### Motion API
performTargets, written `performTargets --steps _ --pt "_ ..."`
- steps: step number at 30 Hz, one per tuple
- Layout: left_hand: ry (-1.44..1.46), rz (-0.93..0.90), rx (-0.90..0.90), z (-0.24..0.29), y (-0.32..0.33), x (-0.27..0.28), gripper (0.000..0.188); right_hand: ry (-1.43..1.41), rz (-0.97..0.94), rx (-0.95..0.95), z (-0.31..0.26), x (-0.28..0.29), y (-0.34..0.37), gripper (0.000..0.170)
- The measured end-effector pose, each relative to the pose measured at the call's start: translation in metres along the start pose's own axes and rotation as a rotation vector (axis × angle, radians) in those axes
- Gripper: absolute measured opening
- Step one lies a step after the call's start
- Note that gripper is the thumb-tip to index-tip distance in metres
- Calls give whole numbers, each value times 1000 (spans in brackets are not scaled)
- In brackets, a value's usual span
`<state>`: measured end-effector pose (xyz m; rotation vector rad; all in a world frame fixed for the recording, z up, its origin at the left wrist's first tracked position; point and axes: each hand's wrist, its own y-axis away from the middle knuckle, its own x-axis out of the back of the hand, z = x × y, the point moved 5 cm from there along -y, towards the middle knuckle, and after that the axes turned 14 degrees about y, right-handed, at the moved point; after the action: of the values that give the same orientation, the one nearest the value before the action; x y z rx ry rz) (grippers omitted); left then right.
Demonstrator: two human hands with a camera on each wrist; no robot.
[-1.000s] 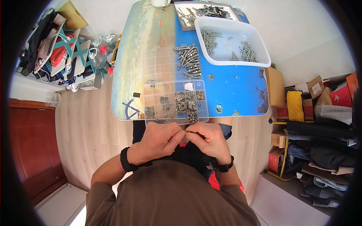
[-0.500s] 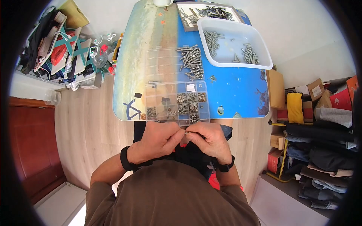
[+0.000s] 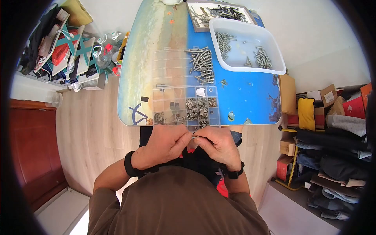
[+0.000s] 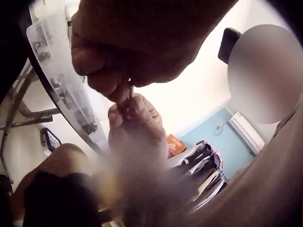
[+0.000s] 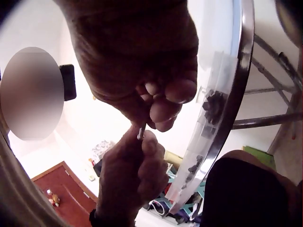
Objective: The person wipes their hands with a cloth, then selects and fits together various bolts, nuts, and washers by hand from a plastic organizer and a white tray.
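Both hands meet in front of the chest at the table's near edge in the head view. My left hand (image 3: 166,144) and my right hand (image 3: 217,145) pinch a thin metal bolt (image 5: 141,132) between thumbs and curled fingers, one from each side. The left wrist view shows the bolt's shank (image 4: 131,91) bridging the two sets of fingertips; most of it is hidden by them. Just beyond the hands lies a clear compartment box (image 3: 168,101) with nuts (image 3: 192,113) and washers (image 3: 191,102). Its open lid section holds a pile of bolts (image 3: 201,62).
A white plastic tub (image 3: 246,69) with loose bolts stands at the back right of the table (image 3: 250,98). Behind it is a shallow cardboard box (image 3: 201,28) of dark and silver bolts. A single bolt (image 3: 162,85) lies along the box's hinge line.
The table and its contents have shifted slightly right in the head view. Both hands stay together at nearly the same spot, still pinching the bolt.
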<state>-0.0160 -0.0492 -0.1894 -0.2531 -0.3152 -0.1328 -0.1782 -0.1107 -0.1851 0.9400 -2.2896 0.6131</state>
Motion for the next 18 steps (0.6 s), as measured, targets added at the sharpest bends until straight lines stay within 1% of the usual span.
performTargets --steps 1,2,4,5,6,7,8,9,10,11,13,14,16,17,18 --pt "24 -15 108 -6 0 -1 10 0 -2 -2 -1 1 0 12" --pt "26 -14 109 -4 0 0 10 0 -1 -30 -1 3 -1 12" --pt "80 81 66 8 -5 4 9 -1 -3 -56 -3 7 -2 12" --pt "81 83 67 7 -8 3 9 -37 -30 -110 -1 6 -2 12" --pt "-9 125 -91 14 -11 4 10 -72 -57 -166 1 6 -2 12" --pt "-100 166 -250 20 -11 4 11 -71 -59 -167 1 5 -2 12" --pt "-98 168 -249 17 -10 4 11 -52 -41 -124 1 4 -4 11" --pt "-157 112 -289 16 -6 2 12 -33 -24 -80 0 4 -5 11" --pt "-217 57 -327 15 -3 0 13 -33 -27 -80 1 3 -5 11" --pt "-217 59 -325 16 -2 3 13 -26 -26 -75 1 1 -6 10" --pt "-304 -73 -164 12 -3 2 19 -18 -24 -70 2 1 -6 10" --pt "-303 -72 -163 12 -3 2 19 -4 -21 -66 3 1 -6 10" --pt "-187 -91 -46 8 -5 2 21 10 -17 -62 4 3 -7 9" --pt "-185 -91 -46 12 -9 2 21 -5 -23 -75 3 3 -7 10" --pt "-176 -8 -75 19 -15 5 20 -19 -30 -86 3 4 -8 10"
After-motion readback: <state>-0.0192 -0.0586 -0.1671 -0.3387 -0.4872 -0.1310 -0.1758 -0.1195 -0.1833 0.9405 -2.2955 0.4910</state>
